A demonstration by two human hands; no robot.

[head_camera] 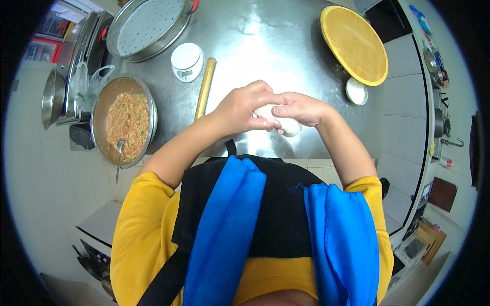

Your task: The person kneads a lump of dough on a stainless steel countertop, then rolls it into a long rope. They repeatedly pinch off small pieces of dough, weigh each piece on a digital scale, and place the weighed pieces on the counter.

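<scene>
A lump of white dough (289, 126) is held between my two hands over the steel worktop. My left hand (245, 109) grips it from the left, with the thumb and some fingers around its lower side. My right hand (302, 108) is closed on it from the right, its thumb lying on top. Part of the dough is hidden under the fingers. To the left of my hands, a wooden rolling pin (205, 88) lies on the steel, its near end reaching my left forearm. A small bowl of white powder (356, 91) stands to the right.
A steel bowl (152, 116) of minced filling (128, 122), with a spoon (120, 151) in it, stands at the left edge. Behind are a white kitchen scale (187, 57) and a perforated steamer tray (151, 26). A round bamboo board (356, 46) lies at the back right of the steel worktop (245, 46).
</scene>
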